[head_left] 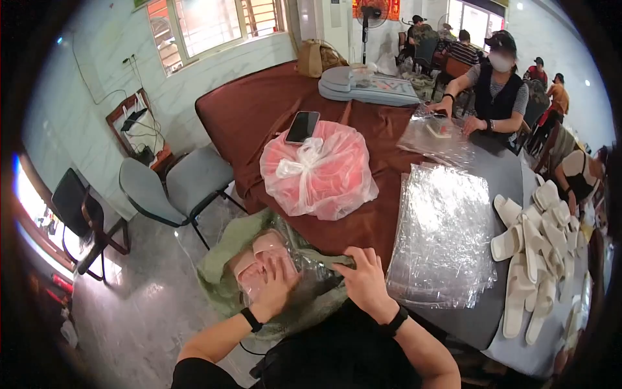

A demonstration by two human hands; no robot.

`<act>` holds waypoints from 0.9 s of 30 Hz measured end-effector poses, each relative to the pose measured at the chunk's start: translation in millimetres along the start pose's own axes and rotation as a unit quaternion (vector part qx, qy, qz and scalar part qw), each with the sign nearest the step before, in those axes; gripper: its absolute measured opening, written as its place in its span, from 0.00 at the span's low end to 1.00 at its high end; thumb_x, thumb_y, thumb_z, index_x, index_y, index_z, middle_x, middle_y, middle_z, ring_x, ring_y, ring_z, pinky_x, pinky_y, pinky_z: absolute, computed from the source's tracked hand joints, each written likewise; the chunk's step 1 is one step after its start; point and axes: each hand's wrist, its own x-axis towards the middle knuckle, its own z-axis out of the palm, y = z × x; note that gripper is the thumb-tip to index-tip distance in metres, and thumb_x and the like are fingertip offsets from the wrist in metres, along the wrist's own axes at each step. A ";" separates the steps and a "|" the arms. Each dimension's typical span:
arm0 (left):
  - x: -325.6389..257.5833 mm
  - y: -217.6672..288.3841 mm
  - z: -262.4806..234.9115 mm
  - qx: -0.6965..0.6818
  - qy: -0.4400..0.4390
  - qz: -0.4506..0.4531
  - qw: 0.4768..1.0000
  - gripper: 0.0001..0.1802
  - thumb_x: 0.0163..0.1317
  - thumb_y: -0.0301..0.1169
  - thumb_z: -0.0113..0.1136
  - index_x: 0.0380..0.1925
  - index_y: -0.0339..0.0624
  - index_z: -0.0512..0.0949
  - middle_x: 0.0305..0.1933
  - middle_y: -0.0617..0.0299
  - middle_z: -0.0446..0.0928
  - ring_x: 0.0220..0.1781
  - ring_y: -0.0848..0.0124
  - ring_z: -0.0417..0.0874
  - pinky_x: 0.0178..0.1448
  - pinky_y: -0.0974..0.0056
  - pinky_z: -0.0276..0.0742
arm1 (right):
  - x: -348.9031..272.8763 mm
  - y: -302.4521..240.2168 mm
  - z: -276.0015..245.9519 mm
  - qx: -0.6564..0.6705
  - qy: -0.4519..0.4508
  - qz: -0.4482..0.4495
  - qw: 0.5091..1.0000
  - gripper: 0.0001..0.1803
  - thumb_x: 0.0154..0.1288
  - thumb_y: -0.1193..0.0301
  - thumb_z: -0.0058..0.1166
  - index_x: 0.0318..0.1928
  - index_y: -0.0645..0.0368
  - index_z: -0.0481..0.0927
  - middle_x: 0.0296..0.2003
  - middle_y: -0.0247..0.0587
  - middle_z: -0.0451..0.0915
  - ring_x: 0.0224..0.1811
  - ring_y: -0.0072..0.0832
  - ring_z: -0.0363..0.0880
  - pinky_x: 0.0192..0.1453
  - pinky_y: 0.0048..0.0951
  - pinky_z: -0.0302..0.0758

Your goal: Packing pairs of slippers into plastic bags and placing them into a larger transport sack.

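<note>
A green woven sack (217, 258) stands with its mouth spread at the table's near edge. Inside it lie pink slippers (269, 243) with clear plastic about them. My left hand (275, 292) reaches into the sack, its fingers spread over the slippers. My right hand (368, 280) pinches the sack's rim at the right, beside the table. Just beyond the sack sits a tied translucent bag (317, 185) with pink contents, a black phone (302, 127) on top. A stack of clear plastic sleeves (444, 233) lies to the right of my right hand.
White slippers (534, 259) are piled at the table's right end. Across the brown-covered table (240, 107), a masked co-worker (495, 91) handles clear plastic sleeves. A grey-blue flat device (369, 87) rests at the back. A grey chair (194, 178) stands left of the table.
</note>
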 end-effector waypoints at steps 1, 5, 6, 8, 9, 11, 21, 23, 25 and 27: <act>-5.4 5.6 -23.5 -0.081 -0.033 -0.001 0.996 0.36 0.62 0.29 0.57 0.72 0.69 0.69 0.78 0.25 0.47 0.80 0.20 0.37 0.73 0.16 0.44 | 4.0 -0.8 6.8 -0.040 0.000 -0.026 0.999 0.20 0.53 0.76 0.64 0.48 0.47 0.89 0.59 0.39 0.72 0.61 0.44 0.68 0.61 0.45 0.69; -33.0 -9.6 -9.0 -0.055 0.037 0.034 0.997 0.37 0.59 0.29 0.58 0.70 0.71 0.72 0.79 0.28 0.48 0.81 0.23 0.37 0.72 0.15 0.45 | 12.5 -12.2 23.6 -0.091 -0.043 -0.124 0.987 0.20 0.59 0.74 0.56 0.53 0.53 0.85 0.55 0.46 0.77 0.53 0.40 0.76 0.55 0.39 0.75; -35.8 -18.3 -6.3 -0.061 0.043 0.050 0.996 0.36 0.57 0.29 0.60 0.68 0.70 0.74 0.79 0.31 0.48 0.81 0.24 0.37 0.71 0.14 0.46 | 17.6 -15.4 27.7 -0.083 -0.049 -0.127 0.987 0.20 0.59 0.74 0.56 0.53 0.53 0.85 0.55 0.46 0.77 0.53 0.40 0.76 0.55 0.39 0.75; -38.1 -30.7 -13.0 -0.066 0.039 0.056 0.995 0.35 0.55 0.30 0.61 0.66 0.70 0.76 0.80 0.33 0.48 0.82 0.25 0.37 0.70 0.14 0.46 | 31.6 -21.7 37.6 -0.172 -0.130 -0.113 0.970 0.21 0.61 0.73 0.55 0.56 0.56 0.80 0.43 0.42 0.83 0.41 0.37 0.84 0.48 0.36 0.79; -32.2 -33.5 -16.5 -0.046 0.025 0.073 0.996 0.34 0.55 0.30 0.61 0.64 0.69 0.77 0.80 0.34 0.48 0.82 0.26 0.38 0.69 0.13 0.46 | 33.5 -10.8 48.3 -0.168 -0.092 -0.141 0.971 0.20 0.61 0.72 0.54 0.55 0.57 0.77 0.30 0.36 0.83 0.29 0.35 0.85 0.39 0.37 0.80; -17.3 -44.6 -17.2 -0.020 -0.007 0.098 0.995 0.29 0.56 0.29 0.61 0.59 0.67 0.80 0.82 0.36 0.45 0.83 0.29 0.37 0.67 0.12 0.48 | 44.0 -4.3 47.2 -0.091 -0.069 -0.113 0.987 0.12 0.61 0.74 0.53 0.47 0.55 0.79 0.26 0.38 0.82 0.28 0.36 0.84 0.32 0.39 0.79; 125.2 -130.6 15.4 -0.025 -0.205 -0.007 0.978 0.35 0.69 0.43 0.54 0.76 0.66 0.60 0.85 0.46 0.38 0.85 0.36 0.34 0.68 0.11 0.44 | 51.3 2.4 35.1 0.123 0.091 -0.055 0.987 0.14 0.59 0.79 0.52 0.46 0.56 0.80 0.27 0.42 0.80 0.29 0.44 0.82 0.32 0.43 0.77; 141.1 -146.8 36.7 -0.084 -0.197 -0.093 0.972 0.32 0.71 0.46 0.50 0.75 0.64 0.63 0.85 0.47 0.41 0.85 0.38 0.35 0.72 0.15 0.43 | 58.2 0.0 42.7 0.123 0.088 -0.062 0.987 0.15 0.59 0.79 0.52 0.47 0.56 0.79 0.27 0.42 0.80 0.29 0.44 0.82 0.32 0.44 0.77; 161.6 -128.7 54.8 -0.071 -0.199 -0.102 0.972 0.31 0.72 0.46 0.49 0.74 0.62 0.63 0.84 0.46 0.42 0.85 0.37 0.33 0.73 0.16 0.44 | 58.5 6.2 49.1 0.099 0.059 -0.043 0.992 0.15 0.61 0.78 0.50 0.48 0.57 0.79 0.28 0.43 0.80 0.31 0.46 0.83 0.34 0.45 0.79; 197.2 -82.2 58.8 -0.022 -0.229 -0.104 0.968 0.30 0.73 0.47 0.46 0.74 0.58 0.64 0.84 0.43 0.41 0.84 0.34 0.28 0.73 0.17 0.46 | 52.6 27.8 54.7 0.064 0.052 -0.015 0.996 0.13 0.62 0.77 0.50 0.48 0.58 0.79 0.30 0.45 0.81 0.33 0.46 0.83 0.36 0.45 0.79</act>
